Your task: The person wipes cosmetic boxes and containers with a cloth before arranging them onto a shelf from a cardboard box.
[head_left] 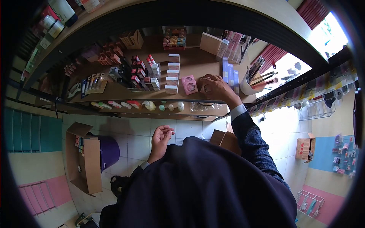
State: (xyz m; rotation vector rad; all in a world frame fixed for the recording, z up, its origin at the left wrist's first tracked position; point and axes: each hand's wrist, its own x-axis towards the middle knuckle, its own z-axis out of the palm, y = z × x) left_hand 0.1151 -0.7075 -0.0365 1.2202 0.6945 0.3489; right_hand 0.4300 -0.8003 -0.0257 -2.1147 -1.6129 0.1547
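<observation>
On the white tiled floor (138, 131), an open cardboard box (92, 163) stands beside a purple bin (110, 152), while a red-lettered carton (303, 149) sits near a wall (322, 154) banded blue, cream and pink.

Just 1 cam here, worn on the person's head, facing fwd + down. V wide lens, fisheye-ish: black rounded corners, and the upper shelf edge (190, 19) bends into an arch up top. Dark cloth (190, 182) on the wearer is closest, filling the bottom middle. L hand (161, 137) and R hand (215, 88) sit approx mid-frame, seen from above, w/ the goods shelf (194, 60) at arm's reach and floor tiles (137, 141) farther below.
</observation>
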